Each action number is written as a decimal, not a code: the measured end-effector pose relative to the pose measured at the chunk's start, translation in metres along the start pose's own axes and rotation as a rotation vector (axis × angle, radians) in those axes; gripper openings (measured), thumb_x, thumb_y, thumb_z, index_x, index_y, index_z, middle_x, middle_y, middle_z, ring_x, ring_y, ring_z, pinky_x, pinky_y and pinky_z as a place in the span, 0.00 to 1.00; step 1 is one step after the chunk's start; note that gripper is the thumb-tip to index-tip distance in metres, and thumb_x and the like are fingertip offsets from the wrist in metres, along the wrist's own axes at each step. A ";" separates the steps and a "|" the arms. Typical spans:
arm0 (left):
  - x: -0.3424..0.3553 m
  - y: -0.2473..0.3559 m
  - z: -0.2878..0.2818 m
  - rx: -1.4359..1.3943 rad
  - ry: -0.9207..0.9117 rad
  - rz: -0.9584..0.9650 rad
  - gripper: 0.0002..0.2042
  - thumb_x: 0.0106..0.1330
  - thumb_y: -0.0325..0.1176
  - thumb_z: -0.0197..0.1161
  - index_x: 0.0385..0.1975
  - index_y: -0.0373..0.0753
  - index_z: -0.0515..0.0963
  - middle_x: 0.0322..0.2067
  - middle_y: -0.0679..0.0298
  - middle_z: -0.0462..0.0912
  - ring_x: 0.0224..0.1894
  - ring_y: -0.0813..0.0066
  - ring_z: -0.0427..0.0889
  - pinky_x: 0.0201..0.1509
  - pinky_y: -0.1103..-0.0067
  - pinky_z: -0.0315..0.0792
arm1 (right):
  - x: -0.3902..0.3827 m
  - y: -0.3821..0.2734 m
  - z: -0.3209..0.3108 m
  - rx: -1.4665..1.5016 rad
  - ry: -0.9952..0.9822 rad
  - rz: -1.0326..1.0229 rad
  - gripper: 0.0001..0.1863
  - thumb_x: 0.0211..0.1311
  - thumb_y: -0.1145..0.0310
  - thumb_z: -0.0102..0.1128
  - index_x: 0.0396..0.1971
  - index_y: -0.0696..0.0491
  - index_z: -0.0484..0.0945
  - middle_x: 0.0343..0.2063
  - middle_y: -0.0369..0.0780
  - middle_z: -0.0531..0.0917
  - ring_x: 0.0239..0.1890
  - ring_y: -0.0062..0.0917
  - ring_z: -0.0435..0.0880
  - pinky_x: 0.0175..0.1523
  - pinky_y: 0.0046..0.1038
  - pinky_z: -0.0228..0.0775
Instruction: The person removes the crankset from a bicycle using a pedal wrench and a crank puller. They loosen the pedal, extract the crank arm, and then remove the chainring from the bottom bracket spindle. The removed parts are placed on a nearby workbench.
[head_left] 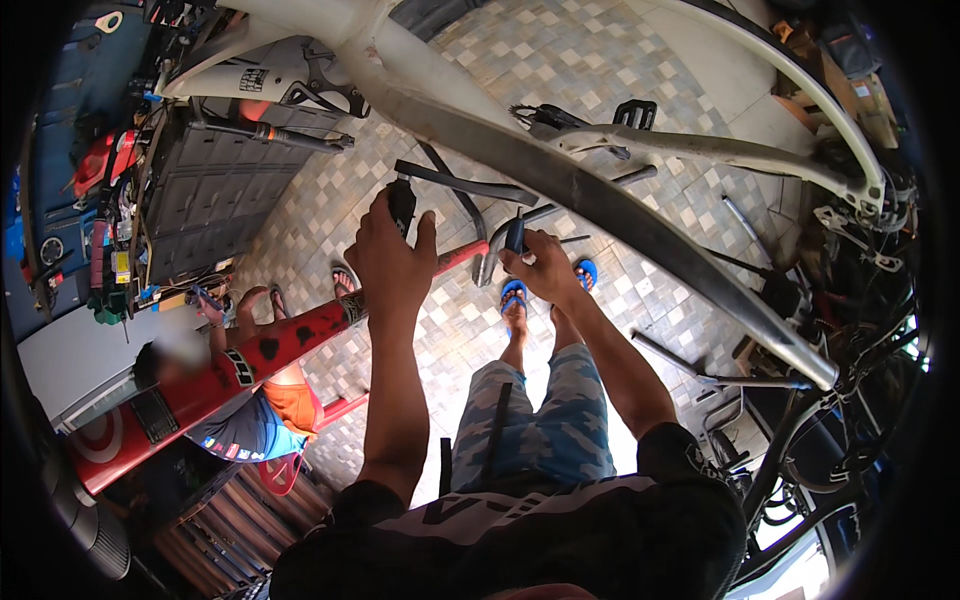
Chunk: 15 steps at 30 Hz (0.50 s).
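Observation:
My left hand (392,250) is raised ahead of me, its fingers closed around a black hand-sized device (402,206) whose kind I cannot make out. Close to its upper end, a dark curved bar (465,184) runs to the right. My right hand (547,268) pinches a small dark blue cylindrical object (515,234); its lower part is hidden by the fingers. A red bicycle frame (270,347) with dark patches passes left of and behind my left hand. Above both hands a grey bare-metal bicycle frame (560,190) slants across.
Another person (245,415) sits low at the left, partly behind the red frame. Grey drawers (225,180) and tools line the left wall. Bicycle parts (790,460) crowd the right side. A pedal (636,113) shows beyond the grey frame, above the tiled floor (600,60).

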<state>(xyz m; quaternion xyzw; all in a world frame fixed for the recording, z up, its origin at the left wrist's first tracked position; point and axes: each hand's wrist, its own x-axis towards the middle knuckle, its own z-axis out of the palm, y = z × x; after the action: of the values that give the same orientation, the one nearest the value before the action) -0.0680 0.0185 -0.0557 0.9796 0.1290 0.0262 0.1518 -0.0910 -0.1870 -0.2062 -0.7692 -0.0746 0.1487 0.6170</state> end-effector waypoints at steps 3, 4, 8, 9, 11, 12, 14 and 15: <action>0.011 0.001 0.017 0.125 -0.015 -0.106 0.25 0.67 0.44 0.64 0.59 0.37 0.71 0.45 0.51 0.82 0.49 0.49 0.82 0.52 0.50 0.68 | 0.008 0.010 0.012 -0.032 0.055 0.008 0.19 0.61 0.53 0.67 0.32 0.57 0.82 0.27 0.45 0.83 0.33 0.38 0.82 0.39 0.37 0.74; 0.014 0.001 0.022 0.148 -0.035 -0.134 0.25 0.67 0.44 0.64 0.59 0.37 0.71 0.45 0.51 0.82 0.49 0.50 0.82 0.52 0.49 0.68 | 0.006 0.011 0.014 0.017 0.097 -0.034 0.20 0.62 0.52 0.66 0.30 0.56 0.82 0.24 0.44 0.82 0.33 0.37 0.81 0.41 0.36 0.74; 0.021 -0.008 0.044 0.206 -0.104 -0.222 0.25 0.68 0.41 0.62 0.61 0.38 0.68 0.48 0.51 0.81 0.53 0.50 0.81 0.53 0.48 0.68 | 0.005 0.015 0.023 0.137 0.113 0.015 0.19 0.64 0.53 0.66 0.33 0.57 0.81 0.28 0.43 0.82 0.35 0.34 0.80 0.44 0.33 0.72; 0.021 -0.011 0.050 0.206 -0.101 -0.222 0.24 0.67 0.39 0.62 0.61 0.39 0.68 0.49 0.51 0.80 0.53 0.49 0.81 0.53 0.47 0.68 | 0.003 0.021 0.029 0.202 0.119 0.053 0.18 0.65 0.54 0.66 0.34 0.57 0.81 0.29 0.43 0.82 0.36 0.33 0.80 0.45 0.33 0.71; 0.023 -0.020 0.066 0.207 -0.096 -0.222 0.24 0.67 0.37 0.61 0.61 0.39 0.68 0.51 0.51 0.79 0.55 0.49 0.80 0.54 0.47 0.68 | 0.001 0.030 0.036 0.340 0.109 0.118 0.17 0.65 0.56 0.65 0.36 0.57 0.81 0.31 0.43 0.81 0.38 0.31 0.79 0.47 0.33 0.71; 0.022 -0.024 0.074 0.204 -0.105 -0.235 0.24 0.66 0.36 0.60 0.61 0.39 0.68 0.51 0.51 0.79 0.55 0.48 0.80 0.54 0.47 0.67 | 0.000 0.031 0.038 0.408 0.091 0.141 0.17 0.66 0.56 0.65 0.36 0.57 0.81 0.32 0.42 0.81 0.39 0.30 0.79 0.48 0.33 0.70; 0.025 -0.031 0.092 0.200 -0.126 -0.261 0.23 0.65 0.34 0.60 0.60 0.39 0.68 0.52 0.50 0.79 0.55 0.47 0.80 0.55 0.46 0.67 | 0.000 0.032 0.042 0.475 0.096 0.162 0.16 0.66 0.57 0.65 0.37 0.57 0.80 0.32 0.42 0.80 0.40 0.29 0.78 0.48 0.33 0.70; 0.026 -0.034 0.100 0.193 -0.166 -0.288 0.23 0.65 0.34 0.60 0.60 0.39 0.68 0.52 0.50 0.78 0.56 0.47 0.80 0.56 0.46 0.66 | 0.001 0.031 0.045 0.475 0.118 0.158 0.16 0.66 0.57 0.64 0.36 0.56 0.80 0.31 0.42 0.80 0.40 0.29 0.78 0.48 0.34 0.69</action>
<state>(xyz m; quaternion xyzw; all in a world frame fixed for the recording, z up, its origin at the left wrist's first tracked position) -0.0420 0.0276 -0.1614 0.9599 0.2567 -0.0891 0.0693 -0.1066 -0.1524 -0.2453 -0.6136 0.0589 0.1647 0.7700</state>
